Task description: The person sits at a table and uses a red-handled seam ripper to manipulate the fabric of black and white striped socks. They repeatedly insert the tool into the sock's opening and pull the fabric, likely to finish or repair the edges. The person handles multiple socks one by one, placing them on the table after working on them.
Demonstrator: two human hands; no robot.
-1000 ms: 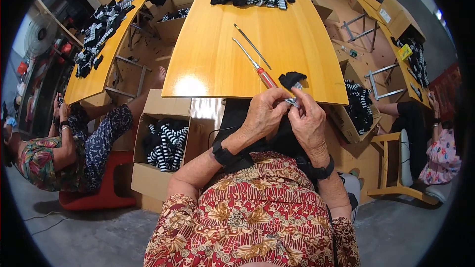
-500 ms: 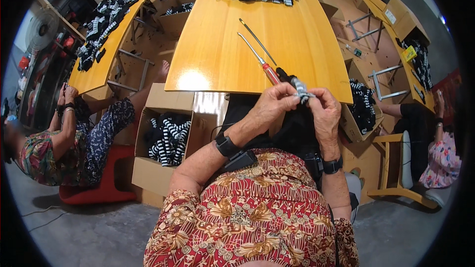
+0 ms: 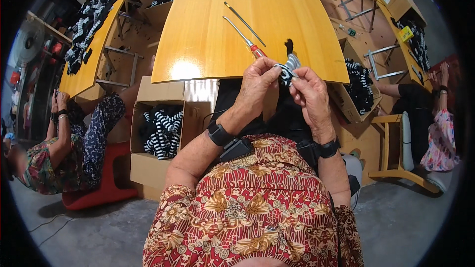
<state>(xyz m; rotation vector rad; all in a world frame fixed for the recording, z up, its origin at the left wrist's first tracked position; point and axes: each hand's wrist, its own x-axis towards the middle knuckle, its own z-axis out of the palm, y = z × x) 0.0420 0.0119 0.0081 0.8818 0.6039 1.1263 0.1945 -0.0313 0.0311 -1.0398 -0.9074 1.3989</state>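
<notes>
A striped sock (image 3: pixel 293 62) in grey, white and black is held between my hands at the table's near edge. My left hand (image 3: pixel 257 81) pinches one side of its bunched, rolled edge between thumb and fingers. Close beside it, my right hand (image 3: pixel 310 91) is closed on the other side of the same edge. The sock's black end points away over the table. Just beyond my left hand lies a tool with a red handle (image 3: pixel 256 51) and a metal shaft with a bent tip; my fingers cover part of the handle. A thin dark rod (image 3: pixel 245 23) lies alongside.
Striped socks are heaped at the far end of the yellow table (image 3: pixel 198 44). An open carton (image 3: pixel 157 170) of them stands to my left, another carton (image 3: pixel 354 111) to my right. People sit at side tables left and right, one on a red chair (image 3: pixel 106 183).
The sock has turned in my fingers: its black end now stands out to the far side, and a black-and-white rolled edge shows between my hands. The whole view has shifted slightly.
</notes>
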